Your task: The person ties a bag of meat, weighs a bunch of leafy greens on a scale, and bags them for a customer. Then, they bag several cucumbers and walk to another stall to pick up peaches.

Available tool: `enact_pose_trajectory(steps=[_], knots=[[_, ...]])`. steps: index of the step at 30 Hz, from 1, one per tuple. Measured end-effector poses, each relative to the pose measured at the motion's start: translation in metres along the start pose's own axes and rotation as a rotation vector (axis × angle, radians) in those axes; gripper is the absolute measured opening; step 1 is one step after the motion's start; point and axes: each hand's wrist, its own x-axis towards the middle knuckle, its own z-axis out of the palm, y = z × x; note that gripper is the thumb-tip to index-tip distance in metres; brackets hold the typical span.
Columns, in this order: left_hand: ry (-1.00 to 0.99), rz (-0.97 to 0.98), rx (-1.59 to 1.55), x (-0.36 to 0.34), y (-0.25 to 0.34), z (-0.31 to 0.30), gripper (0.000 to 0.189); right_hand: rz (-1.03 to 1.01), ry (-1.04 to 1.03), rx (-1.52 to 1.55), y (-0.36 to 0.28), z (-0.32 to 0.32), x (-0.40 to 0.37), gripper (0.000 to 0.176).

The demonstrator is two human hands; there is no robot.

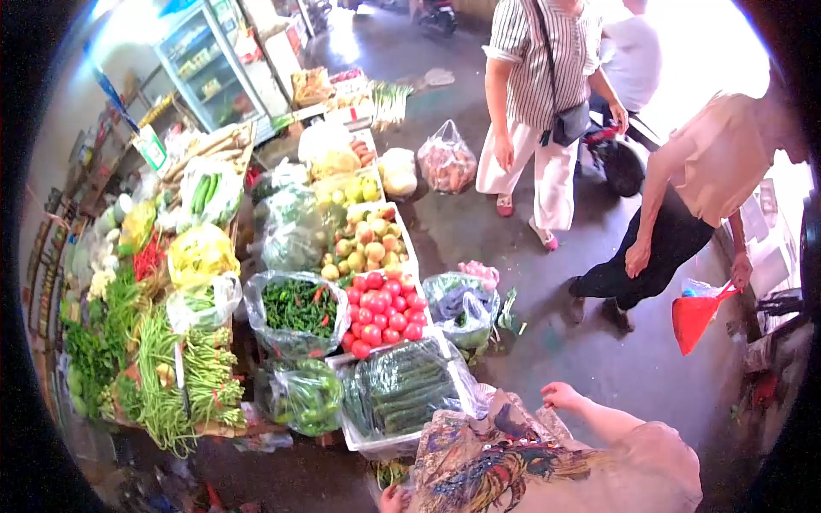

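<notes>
My right hand (560, 395) is raised beside the hem of my patterned shirt (505, 457), with its fingers loosely bent and apart and nothing visible in them. At the bottom edge, my left hand (393, 498) shows only in part, below the white crate (385, 446); its grip is unclear. Long green vegetables (402, 389) lie under clear plastic in that crate. Behind them are red tomatoes (385, 312), with a bag of green peppers (299, 308) to their left.
Leafy greens (103, 342) and long beans (158, 368) cover the left stall. A bag (462, 303) stands on the floor (530, 342). A person in stripes (547, 77) stands ahead; another (714, 162) holds a red bag (694, 321) at right. A glass-fronted cabinet (209, 73) is behind.
</notes>
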Motion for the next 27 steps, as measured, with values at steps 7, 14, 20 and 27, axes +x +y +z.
enact_pose_trajectory(steps=[7,14,20,27], knots=[[-0.028,0.077,0.066,0.007,0.033,-0.036,0.031,0.048,-0.006,0.068,0.027,0.008,-0.049,0.035],[-0.057,-0.002,0.083,0.002,0.059,-0.007,0.031,0.114,0.079,0.033,0.045,-0.032,-0.057,0.034],[-0.175,0.114,0.272,0.013,0.073,0.091,0.033,0.051,0.067,0.177,0.045,-0.076,-0.035,0.032],[-0.48,0.331,0.44,0.026,0.092,0.169,0.036,-0.091,0.186,0.105,0.089,-0.114,-0.053,0.027]])
